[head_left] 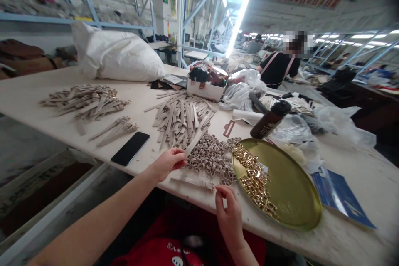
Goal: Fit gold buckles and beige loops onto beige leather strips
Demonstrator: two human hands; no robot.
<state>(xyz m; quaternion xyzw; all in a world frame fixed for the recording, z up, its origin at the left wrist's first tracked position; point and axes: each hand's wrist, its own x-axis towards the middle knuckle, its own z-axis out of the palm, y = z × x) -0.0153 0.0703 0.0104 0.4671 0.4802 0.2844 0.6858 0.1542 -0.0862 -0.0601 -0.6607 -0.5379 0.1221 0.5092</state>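
Observation:
My left hand (170, 163) pinches one end of a flat beige-grey strap (195, 143), which points up and away over the piles. On the table's front edge lies a strap with a gold buckle (199, 183) at its right end. My right hand (228, 208) is beside that buckle, its fingers curled and tips close together; whatever they hold is too small to make out. A heap of small strap loops (212, 156) sits just beyond my hands, with a pile of loose straps (182, 118) behind it. To the right, a round gold tray (296, 199) carries many gold buckles (254, 176).
A black phone (131, 148) lies left of the straps, near buckled straps (114, 129) and a larger buckled pile (89, 100). Behind are a white sack (116, 56) and a box (205, 90). A dark bottle (269, 120) and blue booklet (341, 195) flank the tray. A person (279, 66) stands farther back.

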